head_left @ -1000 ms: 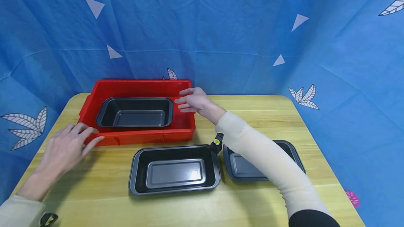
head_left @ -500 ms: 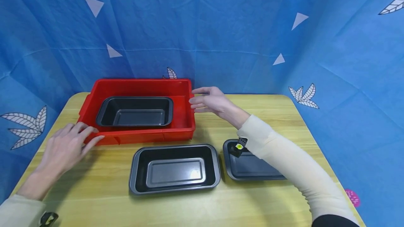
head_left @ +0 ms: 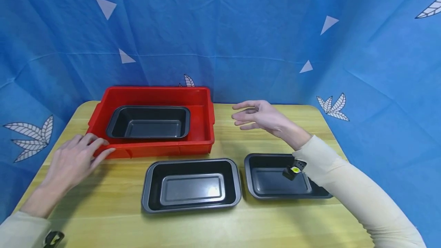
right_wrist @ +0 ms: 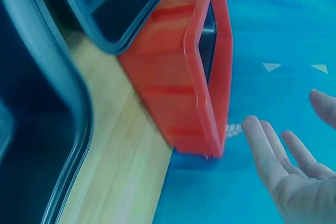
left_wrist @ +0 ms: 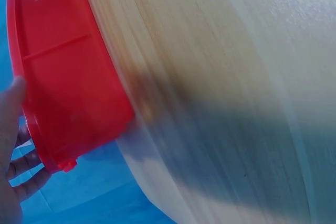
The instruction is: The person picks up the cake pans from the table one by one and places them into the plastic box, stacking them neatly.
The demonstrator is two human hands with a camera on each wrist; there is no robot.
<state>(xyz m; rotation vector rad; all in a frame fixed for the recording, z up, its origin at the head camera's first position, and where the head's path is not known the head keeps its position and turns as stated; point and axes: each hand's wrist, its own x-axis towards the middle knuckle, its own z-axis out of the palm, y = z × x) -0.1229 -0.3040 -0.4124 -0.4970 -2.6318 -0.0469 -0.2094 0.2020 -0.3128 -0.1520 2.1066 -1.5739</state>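
My left hand (head_left: 74,160) holds the front left corner of a red plastic bin (head_left: 162,149). In the left wrist view its thumb (left_wrist: 16,93) lies at the bin's rim, with the other fingers round the corner. Inside the bin sits a dark loaf pan (head_left: 148,128). My right hand (head_left: 260,117) hangs in the air right of the bin, fingers loosely extended and holding nothing. Its wrist and sleeve overlap part of a second loaf pan (head_left: 272,181) at the right. A third loaf pan (head_left: 191,188) rests on the table in front of the bin.
The wooden table (head_left: 193,230) carries the bin and the two outer pans, which stand side by side with a narrow gap. A blue patterned cloth (head_left: 241,30) hangs behind the table and along its sides.
My right hand has moved right, from over the bin's right end out past its side. The left hand, the bin and the pans have stayed in place.
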